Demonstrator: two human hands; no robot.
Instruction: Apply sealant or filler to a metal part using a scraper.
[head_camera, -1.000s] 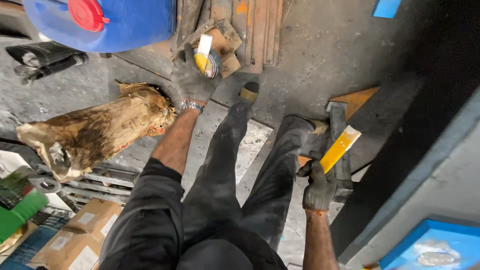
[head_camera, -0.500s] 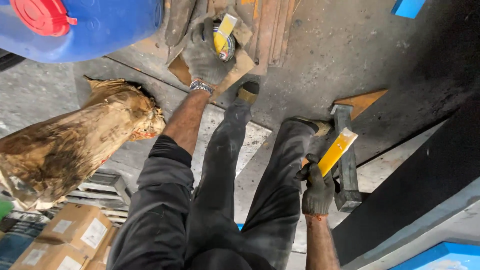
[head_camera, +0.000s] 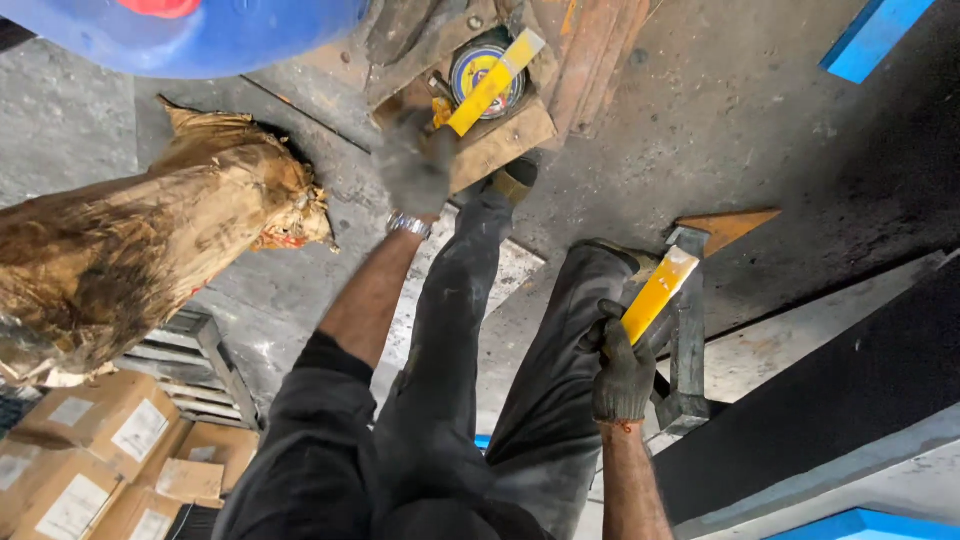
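Down on the concrete floor (head_camera: 760, 110) we see our gloved left hand (head_camera: 412, 170), blurred, reaching at a yellow strip (head_camera: 495, 70) that lies across a round tin (head_camera: 488, 82) on a wooden block (head_camera: 500, 150); we cannot tell whether it grips. Our gloved right hand (head_camera: 622, 372) is closed around a second yellow strip (head_camera: 655, 295), beside a grey metal bracket (head_camera: 688, 340). A brown wrapped bundle (head_camera: 130, 250) lies left.

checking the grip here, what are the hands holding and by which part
The right hand grips a yellow strip by its lower end. The left hand is blurred beside another yellow strip; a hold cannot be told.
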